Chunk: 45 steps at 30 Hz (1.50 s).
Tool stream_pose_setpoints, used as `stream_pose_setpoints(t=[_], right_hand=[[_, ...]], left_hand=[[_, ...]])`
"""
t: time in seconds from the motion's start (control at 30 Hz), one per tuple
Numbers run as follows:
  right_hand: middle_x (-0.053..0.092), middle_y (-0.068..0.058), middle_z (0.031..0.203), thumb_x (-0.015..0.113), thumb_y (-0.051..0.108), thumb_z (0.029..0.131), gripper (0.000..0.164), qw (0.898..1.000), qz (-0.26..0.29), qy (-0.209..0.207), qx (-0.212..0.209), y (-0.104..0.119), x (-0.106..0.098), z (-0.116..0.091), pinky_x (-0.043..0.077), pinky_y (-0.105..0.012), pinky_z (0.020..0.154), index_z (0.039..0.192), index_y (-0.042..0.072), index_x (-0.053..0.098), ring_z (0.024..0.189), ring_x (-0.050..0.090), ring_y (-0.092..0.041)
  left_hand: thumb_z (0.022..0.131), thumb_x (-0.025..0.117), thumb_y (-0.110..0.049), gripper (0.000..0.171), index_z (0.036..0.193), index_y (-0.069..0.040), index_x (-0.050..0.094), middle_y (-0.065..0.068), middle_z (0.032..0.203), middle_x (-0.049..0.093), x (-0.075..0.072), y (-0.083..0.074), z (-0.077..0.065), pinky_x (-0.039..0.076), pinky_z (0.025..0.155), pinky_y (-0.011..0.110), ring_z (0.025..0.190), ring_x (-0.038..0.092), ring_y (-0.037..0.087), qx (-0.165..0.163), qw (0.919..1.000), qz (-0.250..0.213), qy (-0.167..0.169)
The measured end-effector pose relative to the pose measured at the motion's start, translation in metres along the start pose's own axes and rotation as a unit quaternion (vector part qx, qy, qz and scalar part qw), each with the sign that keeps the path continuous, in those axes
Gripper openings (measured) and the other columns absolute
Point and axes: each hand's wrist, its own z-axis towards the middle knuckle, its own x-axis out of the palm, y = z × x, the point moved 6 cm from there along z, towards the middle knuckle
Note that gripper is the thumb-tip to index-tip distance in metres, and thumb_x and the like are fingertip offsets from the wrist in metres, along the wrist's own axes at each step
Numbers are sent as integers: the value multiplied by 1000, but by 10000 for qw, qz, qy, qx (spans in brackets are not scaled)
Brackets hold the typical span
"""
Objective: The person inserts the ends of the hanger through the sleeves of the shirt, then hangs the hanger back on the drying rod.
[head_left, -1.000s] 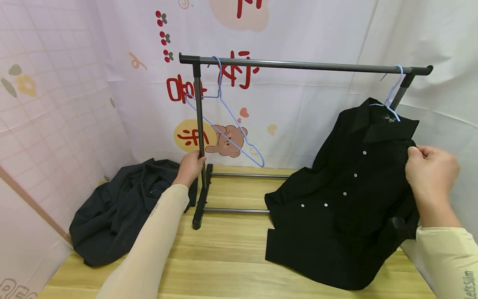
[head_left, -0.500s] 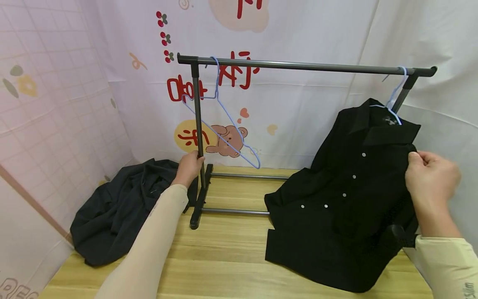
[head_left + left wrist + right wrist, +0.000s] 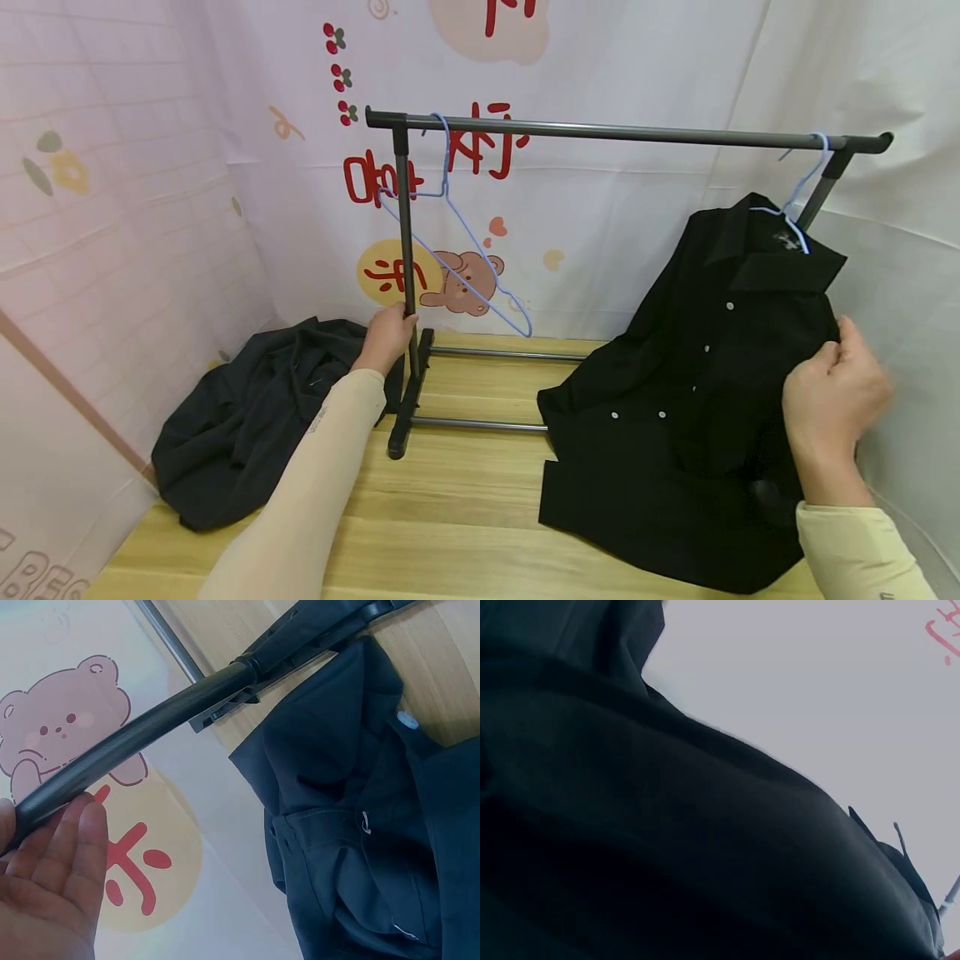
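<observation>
A black button-up shirt (image 3: pixel 738 400) hangs on a light blue hanger (image 3: pixel 795 217) at the right end of a dark metal clothes rack (image 3: pixel 615 132). My right hand (image 3: pixel 836 400) pinches the shirt at its right edge, just below the shoulder. Dark cloth (image 3: pixel 667 802) fills most of the right wrist view, hiding nearly all of that hand. On the left, my left hand (image 3: pixel 386 337) holds the rack's upright post (image 3: pixel 406 225) between thumb and fingers. The left wrist view shows these fingers (image 3: pixel 79 855) lying along the post's underside.
A second dark shirt (image 3: pixel 255 425) lies crumpled on the wooden table (image 3: pixel 435 508), left of the rack's foot. An unloaded blue hanger (image 3: pixel 468 225) hangs near the rack's left end. Behind stands a printed cloth backdrop (image 3: pixel 637 67).
My right hand has shifted down and to the left along the shirt's edge. The left hand stays on the post. The whole head view has shifted slightly.
</observation>
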Motion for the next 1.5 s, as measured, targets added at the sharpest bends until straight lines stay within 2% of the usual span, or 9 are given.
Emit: stream_pose_setpoints(t=[0.27,0.47,0.57,0.67,0.87,1.0,1.13,1.3,1.5], right_hand=[[20,-16,162,41,17,102,53,9945,-268,-389,-932,11,12,-49,-3,-47,118,150,-3,36,150,7,-29],[26,-23,158,51,10,96,45,9751,258,-77,-2199,32,45,-99,8,-50,119,136,-9,52,149,14,-38],[35,-28,151,58,1,93,38,9622,447,602,-2618,39,70,-124,18,-53,117,129,-11,58,144,24,-42],[45,-27,145,65,0,92,37,9486,373,1752,-2608,40,98,-149,32,-57,109,127,-8,61,137,37,-43],[55,-20,136,66,13,97,37,8994,108,3719,-2294,41,141,-197,46,-57,94,131,0,62,121,55,-39],[57,-17,135,66,16,97,38,8738,132,4295,-2277,49,160,-222,49,-51,93,132,2,61,118,59,-33],[55,-14,137,66,22,97,44,8503,196,4726,-2306,60,179,-243,49,-50,93,137,5,58,119,59,-31],[51,-12,142,65,37,97,56,8206,110,5147,-2482,79,205,-269,48,-52,95,145,11,50,122,57,-31],[49,-14,144,65,44,96,65,7989,116,5439,-2564,101,229,-297,46,-50,99,148,9,46,127,52,-34]], left_hand=[[107,48,-24,26,109,-1,58,16,91,60,1,-1,0,45,67,41,77,56,31,-11,10000,-19,-38],[107,48,-26,27,108,-1,59,16,90,61,1,-3,-1,45,67,41,77,56,31,57,10000,35,-58],[106,49,-26,27,108,-1,59,16,90,61,1,-3,-1,45,66,41,76,58,31,72,9998,190,-47],[106,50,-26,27,104,-1,61,14,86,62,3,-2,-1,47,64,40,73,59,30,51,9979,639,36],[104,54,-21,25,93,-6,70,7,73,58,13,10,-10,43,59,36,66,55,24,71,9859,1587,524],[102,56,-22,23,94,-6,70,6,74,58,13,18,-25,42,60,36,66,53,22,311,9831,1610,814],[101,59,-25,26,111,-4,70,11,94,67,1,29,-39,50,70,42,79,61,26,582,9823,1570,846],[101,60,-29,43,132,0,59,22,126,62,-28,59,-54,48,89,56,108,61,40,504,9803,1715,845],[97,64,-36,65,139,9,47,36,137,45,-69,97,-69,38,96,65,123,44,53,255,9780,1877,868]])
